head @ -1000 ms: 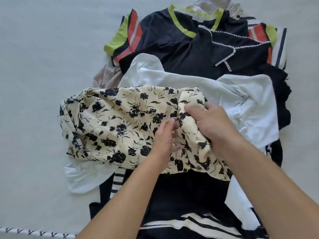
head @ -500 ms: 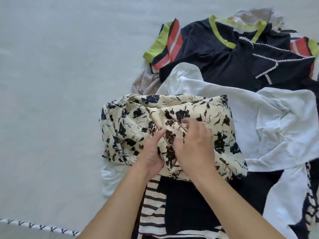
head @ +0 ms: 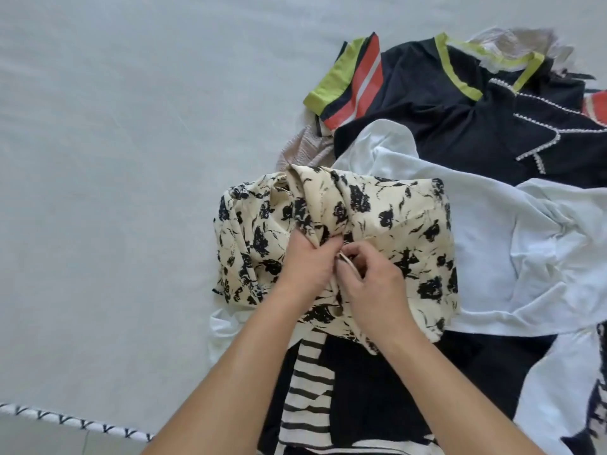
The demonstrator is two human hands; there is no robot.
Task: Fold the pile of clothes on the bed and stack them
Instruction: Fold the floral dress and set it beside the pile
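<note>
A cream garment with a black flower print (head: pixel 387 208) lies bunched on top of the pile of clothes, at the pile's left edge. My left hand (head: pixel 307 264) and my right hand (head: pixel 371 284) meet at its middle, and both pinch folds of the floral cloth. Under it lie a white shirt (head: pixel 512 234), a black top with lime and red trim (head: pixel 410 90), a black garment with white beaded edging (head: pixel 538 133) and a black-and-white striped piece (head: pixel 305 389). The lower layers are mostly hidden.
The pale sheet of the bed (head: pixel 115 192) spreads wide and bare to the left of the pile. A white edge strip with black stitching (head: pixel 65 420) runs along the bed's near left border. A beige textured cloth (head: pixel 305 146) pokes out behind the floral garment.
The floral garment has been gathered from a wide spread into a tighter bundle. My hands have come together at its middle. The view has shifted left, so the pile sits further right.
</note>
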